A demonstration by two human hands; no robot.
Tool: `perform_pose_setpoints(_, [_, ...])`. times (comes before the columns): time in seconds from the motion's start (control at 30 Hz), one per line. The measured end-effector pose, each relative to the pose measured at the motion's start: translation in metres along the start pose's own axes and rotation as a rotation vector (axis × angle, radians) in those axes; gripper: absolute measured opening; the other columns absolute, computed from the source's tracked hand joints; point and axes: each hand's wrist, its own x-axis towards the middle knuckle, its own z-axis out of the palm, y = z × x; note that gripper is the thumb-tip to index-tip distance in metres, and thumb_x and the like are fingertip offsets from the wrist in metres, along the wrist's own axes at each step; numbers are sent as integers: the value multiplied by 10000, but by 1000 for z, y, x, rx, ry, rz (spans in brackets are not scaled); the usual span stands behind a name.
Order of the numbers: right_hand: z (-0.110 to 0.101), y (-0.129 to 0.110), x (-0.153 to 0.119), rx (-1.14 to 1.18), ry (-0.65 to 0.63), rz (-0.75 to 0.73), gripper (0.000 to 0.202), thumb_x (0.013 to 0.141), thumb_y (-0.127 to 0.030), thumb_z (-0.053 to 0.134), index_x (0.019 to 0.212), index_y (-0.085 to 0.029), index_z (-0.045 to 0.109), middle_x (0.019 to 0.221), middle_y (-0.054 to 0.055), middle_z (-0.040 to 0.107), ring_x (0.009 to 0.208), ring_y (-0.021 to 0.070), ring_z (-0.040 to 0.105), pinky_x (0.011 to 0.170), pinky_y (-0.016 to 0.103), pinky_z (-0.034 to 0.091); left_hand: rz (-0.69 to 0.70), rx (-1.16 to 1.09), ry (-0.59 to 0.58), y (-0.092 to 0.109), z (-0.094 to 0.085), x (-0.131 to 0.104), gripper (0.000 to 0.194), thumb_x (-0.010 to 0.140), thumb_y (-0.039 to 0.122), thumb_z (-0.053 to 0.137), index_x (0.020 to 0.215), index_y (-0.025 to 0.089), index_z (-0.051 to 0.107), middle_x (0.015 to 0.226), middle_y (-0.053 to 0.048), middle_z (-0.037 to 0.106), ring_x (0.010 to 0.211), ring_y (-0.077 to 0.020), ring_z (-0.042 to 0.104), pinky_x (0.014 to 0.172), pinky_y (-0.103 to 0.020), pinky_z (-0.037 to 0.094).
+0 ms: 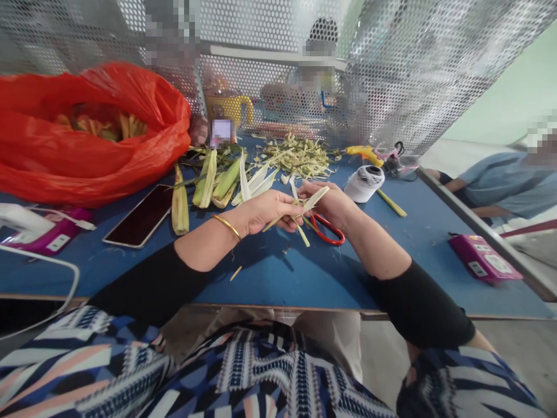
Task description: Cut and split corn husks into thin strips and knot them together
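Observation:
Pale corn husk strips [316,200] cross one another between my two hands, above the blue table. My left hand [276,209], a gold bangle at its wrist, pinches them where they meet. From the other side my right hand [333,202] closes on the husk, its fingertips partly hidden behind a white piece. Below my right hand show the red handles of scissors [329,237]; their blades are out of sight. A spool of white thread [364,184] stands just right of that hand. Whole green and white husks [226,183] lie beyond my left hand.
A red plastic bag [143,157] of husks fills the back left. A phone [141,216] lies on the table [270,284]. Husk scraps [300,158] are heaped before a perforated metal screen [278,75]. A yellow glue gun [365,154] and purple power strips [485,256] lie around. A person sits right.

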Motion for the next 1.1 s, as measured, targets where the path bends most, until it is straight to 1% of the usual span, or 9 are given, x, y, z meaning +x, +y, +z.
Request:
perform_pose_setpoints(0.07, [-2,1,0,-59,-101,31,300,859,-343,614,640,-139,626,495,6,583,405,79,498,366,187,343,-16,13,-3,0,1,0,160,694,243,783,765,114,723,618,-26,656,527,-92,593,612,-246,527])
perform_pose_setpoints(0.17, [-2,2,-3,-56,-195,-81,238,724,-305,744,602,-147,614,486,-2,585,404,85,494,385,206,363,-36,38,-18,-1,3,0,171,684,254,789,751,113,718,607,-30,653,524,-98,592,612,-255,527])
perform_pose_setpoints(0.27, [3,3,-6,-34,-134,-168,216,654,-275,770,577,-161,604,464,-13,570,378,92,471,362,224,345,-29,45,-8,-2,5,-1,121,722,233,745,728,117,710,602,-34,652,528,-103,594,603,-258,526])
perform_pose_setpoints(0.4, [13,8,-9,5,-23,-186,219,633,-295,752,558,-175,585,406,-39,503,322,74,382,311,224,252,-25,54,-1,-3,8,-1,148,715,245,751,684,114,692,596,-39,650,530,-107,588,598,-263,530])
perform_pose_setpoints(0.6, [22,14,-12,42,2,-211,230,610,-338,753,579,-183,587,424,-53,497,312,50,307,305,221,181,-82,-7,-30,0,10,-3,150,680,240,777,705,113,701,585,-27,640,513,-101,578,596,-265,525])
perform_pose_setpoints(0.73, [19,13,-7,68,30,-222,284,611,-406,769,610,-175,602,437,-59,481,356,49,316,364,216,253,-99,-73,52,5,7,-3,84,707,192,727,736,115,710,589,-18,633,483,-79,546,505,-210,463])
perform_pose_setpoints(0.83, [16,10,-4,119,88,-207,359,628,-506,746,633,-174,609,480,-45,496,431,71,404,425,216,312,-73,-104,157,8,2,-2,76,700,179,729,747,121,715,591,-8,634,458,-54,504,435,-165,374])
perform_pose_setpoints(0.93, [15,8,-5,82,88,-268,407,648,-577,704,639,-178,622,566,-18,554,529,97,483,504,232,375,-56,-121,232,9,-3,-1,108,668,200,767,724,127,709,618,-15,658,460,-54,506,433,-168,370])
perform_pose_setpoints(1.1, [17,17,-5,-98,135,-408,256,606,-408,761,608,-181,643,571,-20,567,584,114,487,580,258,392,-88,-129,217,6,-4,3,88,692,170,747,654,130,679,660,-38,695,476,-81,557,494,-213,468])
